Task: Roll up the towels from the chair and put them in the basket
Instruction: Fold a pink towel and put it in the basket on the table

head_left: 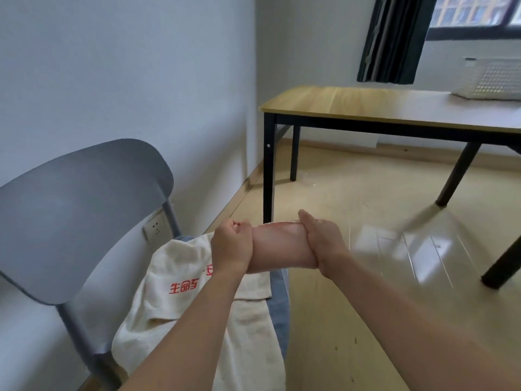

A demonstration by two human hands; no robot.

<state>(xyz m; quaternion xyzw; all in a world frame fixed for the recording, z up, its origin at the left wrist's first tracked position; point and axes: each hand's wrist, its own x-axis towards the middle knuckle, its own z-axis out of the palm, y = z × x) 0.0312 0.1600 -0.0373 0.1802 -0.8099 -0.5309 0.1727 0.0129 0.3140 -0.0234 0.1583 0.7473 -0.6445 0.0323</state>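
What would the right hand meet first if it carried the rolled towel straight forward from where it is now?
Probably the table's near black leg, which stands just beyond the pink rolled towel that the right hand and left hand grip. Depth is unclear; it may pass beside the leg over bare floor.

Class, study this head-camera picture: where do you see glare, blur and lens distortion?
Head view: window glare lies on the glossy floor; the pink rolled towel, held by the left hand and right hand, is motion-blurred; the white basket looks soft; the wide-angle lens bends the table edge.

Rolled pink towel (279, 246) above chair (84, 215)
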